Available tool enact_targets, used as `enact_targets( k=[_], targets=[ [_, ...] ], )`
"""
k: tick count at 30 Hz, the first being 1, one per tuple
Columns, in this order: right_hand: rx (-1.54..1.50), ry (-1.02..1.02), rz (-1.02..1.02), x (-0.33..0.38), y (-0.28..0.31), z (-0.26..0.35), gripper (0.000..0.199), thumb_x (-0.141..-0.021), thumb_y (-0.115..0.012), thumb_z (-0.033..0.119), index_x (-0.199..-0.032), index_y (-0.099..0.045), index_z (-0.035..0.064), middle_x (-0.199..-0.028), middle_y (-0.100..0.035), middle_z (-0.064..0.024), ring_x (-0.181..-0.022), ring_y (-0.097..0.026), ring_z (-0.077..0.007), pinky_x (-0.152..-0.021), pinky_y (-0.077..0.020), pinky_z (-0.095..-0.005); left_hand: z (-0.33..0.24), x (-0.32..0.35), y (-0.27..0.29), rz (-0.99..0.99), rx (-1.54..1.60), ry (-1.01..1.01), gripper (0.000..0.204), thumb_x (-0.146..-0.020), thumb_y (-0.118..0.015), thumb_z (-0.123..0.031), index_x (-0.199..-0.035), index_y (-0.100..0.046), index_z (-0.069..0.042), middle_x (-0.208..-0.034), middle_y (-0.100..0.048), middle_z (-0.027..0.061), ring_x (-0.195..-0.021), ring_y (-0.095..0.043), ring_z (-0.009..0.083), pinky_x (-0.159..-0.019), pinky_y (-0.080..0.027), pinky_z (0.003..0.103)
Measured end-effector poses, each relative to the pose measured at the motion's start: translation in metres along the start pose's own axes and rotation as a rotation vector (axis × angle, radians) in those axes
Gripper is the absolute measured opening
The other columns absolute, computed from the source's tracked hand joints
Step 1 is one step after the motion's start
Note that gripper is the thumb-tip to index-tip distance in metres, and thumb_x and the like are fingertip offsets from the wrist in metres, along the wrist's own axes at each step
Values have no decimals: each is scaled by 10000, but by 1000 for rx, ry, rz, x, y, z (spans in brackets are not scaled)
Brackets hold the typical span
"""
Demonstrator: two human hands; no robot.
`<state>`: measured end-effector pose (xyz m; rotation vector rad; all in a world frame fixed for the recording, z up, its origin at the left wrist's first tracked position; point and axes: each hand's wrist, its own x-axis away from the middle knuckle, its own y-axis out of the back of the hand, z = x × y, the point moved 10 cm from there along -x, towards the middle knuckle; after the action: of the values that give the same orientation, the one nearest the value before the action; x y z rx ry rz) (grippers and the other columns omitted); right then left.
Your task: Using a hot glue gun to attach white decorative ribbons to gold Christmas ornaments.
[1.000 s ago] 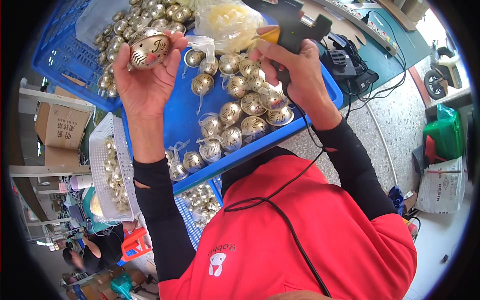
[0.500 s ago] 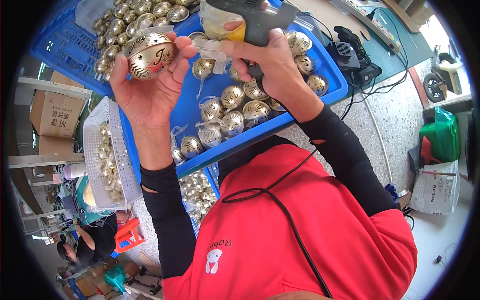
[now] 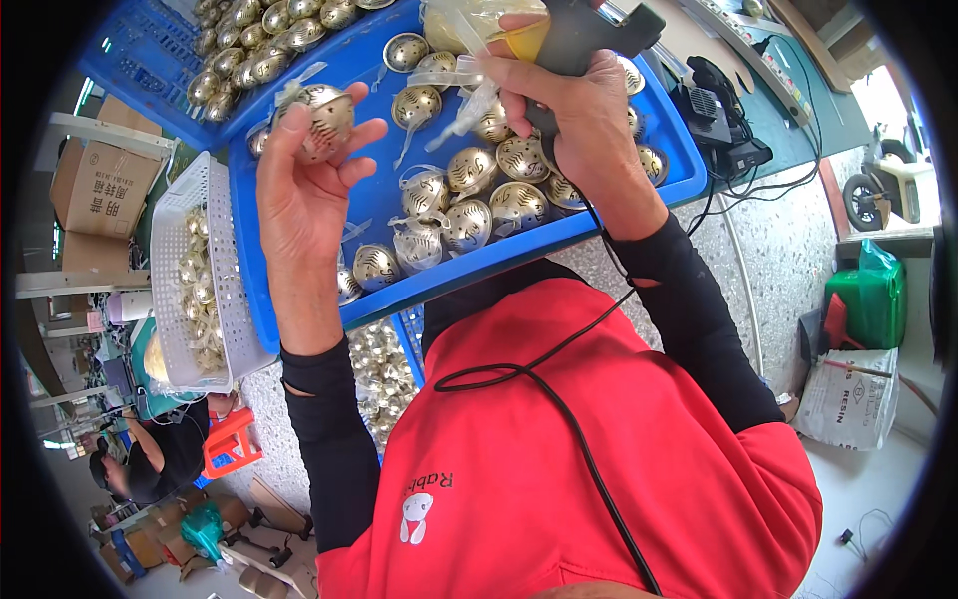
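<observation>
My left hand [image 3: 299, 190] is raised over the blue tray [image 3: 619, 205] and holds one round golden bell [image 3: 324, 120] between thumb and fingertips. My right hand [image 3: 574, 120] grips the black handle of a glue gun [image 3: 589, 35], whose black cord [image 3: 559, 399] runs down across my red shirt. The gun sits just right of a clear bag with yellow contents [image 3: 479, 25]. Several golden bells with white ribbons [image 3: 469, 205] lie in the tray below both hands.
A white mesh basket [image 3: 185, 230] with more bells stands left of the tray, and a blue crate [image 3: 130, 60] of bells is behind it. A cardboard box [image 3: 100, 190] is at far left. A green container [image 3: 868, 299] and a white sack [image 3: 848, 399] sit on the floor at right. Another person [image 3: 150, 459] is at lower left.
Both hands have stayed raised over the tray with the bell and the glue gun. The view has shifted, so the tray now sits lower and the hands are farther apart.
</observation>
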<state>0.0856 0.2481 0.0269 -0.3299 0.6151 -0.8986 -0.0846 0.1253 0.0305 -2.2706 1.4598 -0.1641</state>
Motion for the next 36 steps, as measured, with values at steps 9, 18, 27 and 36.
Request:
enact_targets(
  k=[9,18,27,36],
  targets=[
    [-78,-305,18,8,-21,-9,213,-795,-649,-11,-990,-562,-22,-691,-581,-48,-478,-503,-98,-406,-357,-217,36,11,1,-125,-141,97,292,-865,-599,-224,-1024,-543,14,-911,-633,115,-791,-655,229,-535,-563,274],
    [226,-250,59,10,-30,-12,204,-788,-672,24,-973,-590,-3,-667,-599,-24,-481,-488,-55,-406,-357,-203,53,14,-28,41,-36,189,354,-857,-619,-197,-1107,-506,26,-994,-605,111,-804,-633,176,-535,-559,283],
    [-45,-325,-127,13,-4,-21,172,-812,-649,50,-959,-589,-14,-607,-584,-54,-436,-501,-108,-377,-383,-241,52,16,-17,-13,-29,134,378,-844,-630,-196,-1105,-504,46,-987,-614,136,-819,-649,197,-574,-569,264],
    [232,-296,-3,19,4,-10,190,-807,-636,32,-976,-568,-20,-608,-582,-65,-415,-479,-92,-373,-356,-224,54,22,4,11,103,187,328,-850,-601,-205,-1059,-574,47,-1004,-632,180,-843,-662,244,-592,-583,279]
  ],
)
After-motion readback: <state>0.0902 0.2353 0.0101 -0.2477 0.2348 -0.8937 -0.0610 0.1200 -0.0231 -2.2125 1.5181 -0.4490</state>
